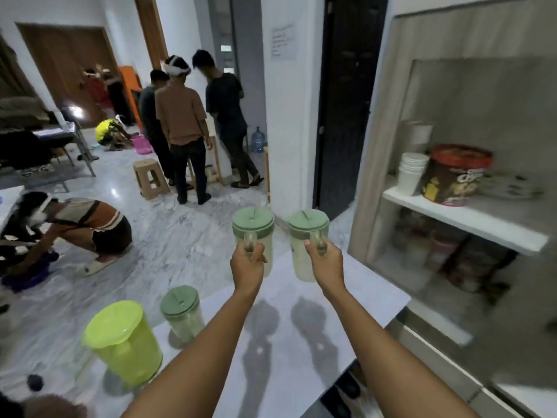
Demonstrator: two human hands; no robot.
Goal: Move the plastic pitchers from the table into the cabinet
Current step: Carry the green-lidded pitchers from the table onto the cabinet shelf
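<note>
A: Busy tiled room, white table (346, 300) at the bottom, open cabinet (470, 218) on the right. Status?

B: Mid-carry, I'd say. Left hand (248, 262) is wrapped tight round the handle of a green-lidded pitcher (253, 233); right hand (325, 262) is clenched the same way on a second green-lidded pitcher (307, 239). Both are upright, lifted off the table above its far edge, shadows underneath.

A: Anything in the cabinet yet?

B: No pitcher that I can see. Upper shelf (464, 220) has stacked white cups (412, 173) and a red-lidded tin (458, 176) near its front edge. Lower shelf is blurry, just tubs or jars, can't tell.

A: What's left on the table?

B: Two. A third green-lidded pitcher (184, 315) by the left edge, and a yellow-green pitcher (126, 342) just beside it, nearer the near-left corner. Both untouched.

A: So progress?

B: Under half by my read. Two in the air, none shelved, two waiting. Free space looks to be on the upper shelf right of the tin, but blur there.

A: Risks?

B: Other people (184, 122) are standing well apart, not in the path.
</note>
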